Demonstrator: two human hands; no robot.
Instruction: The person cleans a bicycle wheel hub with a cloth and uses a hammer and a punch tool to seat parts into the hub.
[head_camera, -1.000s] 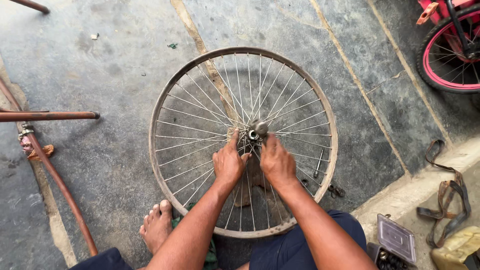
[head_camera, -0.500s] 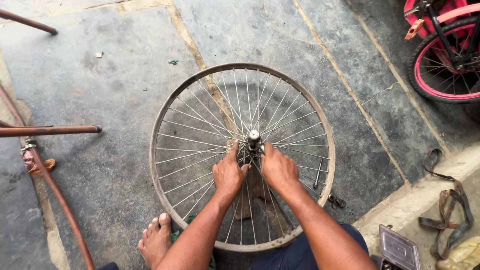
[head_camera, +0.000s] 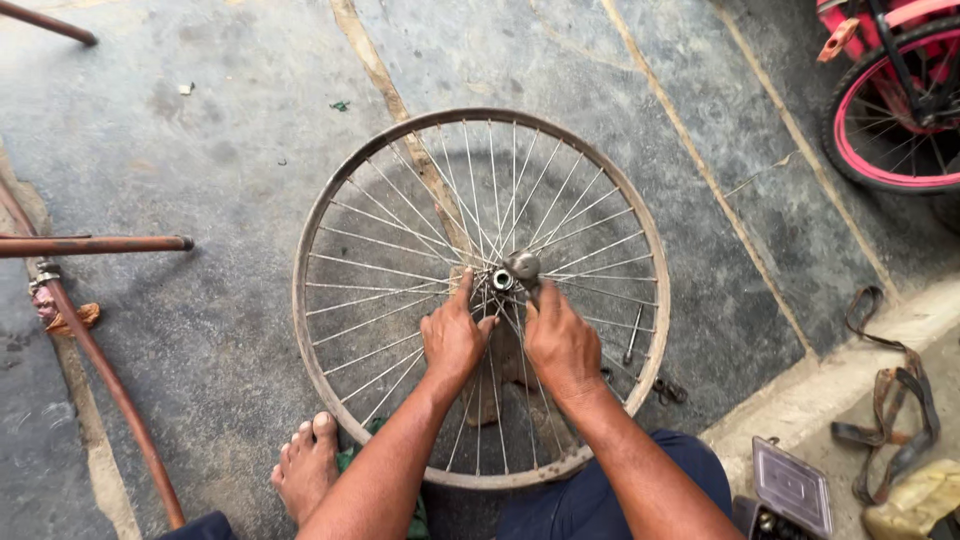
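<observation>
A bare spoked bicycle wheel rim (head_camera: 320, 220) lies flat on the concrete floor in front of me. At its centre is the metal hub (head_camera: 502, 280) with a round metal piece (head_camera: 523, 265) on top. My left hand (head_camera: 453, 338) rests on the spokes just left of the hub, thumb and fingers reaching up to it. My right hand (head_camera: 560, 343) grips the hub from the right, fingers curled around the part under the round piece. My bare foot (head_camera: 305, 462) sits beside the rim at lower left.
Rusty metal frame tubes (head_camera: 95, 244) run along the left. A bicycle with a pink-rimmed wheel (head_camera: 890, 110) stands top right. A small open parts box (head_camera: 790, 495), straps (head_camera: 900, 410) and a thin tool (head_camera: 634, 334) under the spokes lie at right.
The view has shifted slightly, so the wheel sits lower and more central. Both hands stay at the hub, fingers working around it; the wheel itself has not visibly moved.
</observation>
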